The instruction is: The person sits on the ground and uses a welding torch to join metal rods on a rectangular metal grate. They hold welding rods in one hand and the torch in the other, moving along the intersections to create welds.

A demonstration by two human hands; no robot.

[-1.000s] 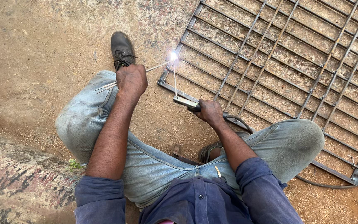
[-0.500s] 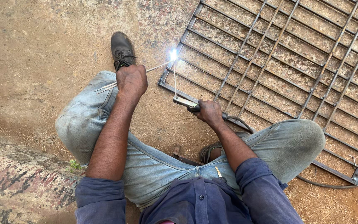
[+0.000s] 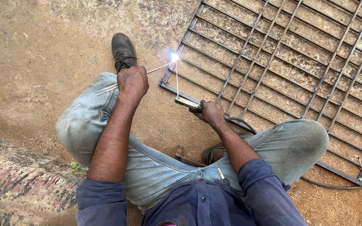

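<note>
At the near left corner of the metal grille (image 3: 281, 62) lying on the dirt ground (image 3: 42, 50), a bright welding arc (image 3: 174, 56) burns. The right hand (image 3: 211, 113) is clamped on the electrode holder (image 3: 187, 102), its rod rising to the arc. The left hand (image 3: 133, 81), further left, is closed around thin spare rods (image 3: 105, 88) reaching the same spot.

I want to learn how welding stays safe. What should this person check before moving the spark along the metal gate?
1. Right hand firmly holds the rod holder: ok.
2. Left hand has a grip on the thin spare rods: ok.
3. Spark sits on the corner of the metal grille: ok.
4. Gloves on both hands: not ok, they are bare.
5. Forearms covered: not ok, sleeves are rolled up.
6. Cable clear of the spark: ok, it trails behind the right knee.
</note>
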